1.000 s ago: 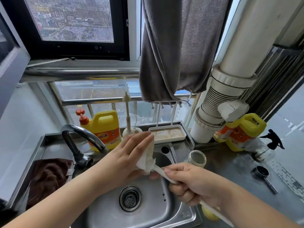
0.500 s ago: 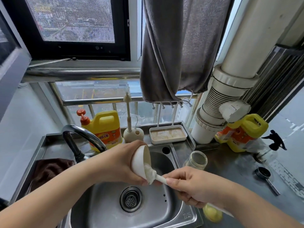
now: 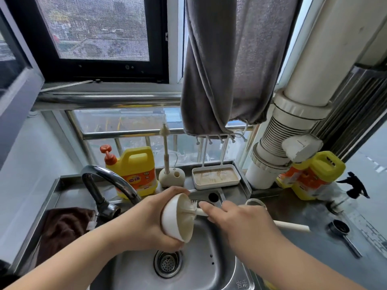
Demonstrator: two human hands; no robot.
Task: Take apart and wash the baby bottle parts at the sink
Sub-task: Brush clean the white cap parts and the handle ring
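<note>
We scrub the cap over the sink.
Our left hand grips the white cap above the sink; our right hand clasps the brush, bristles inside the cap's mouth.

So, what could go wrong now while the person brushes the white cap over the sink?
1. The left hand grips the white cap right above the open drain; wet fingers may let it drop.
2. The brush in the right hand could flick water at the window.
3. The handle end points toward the glass jar, so a wide stroke might knock it.
</note>
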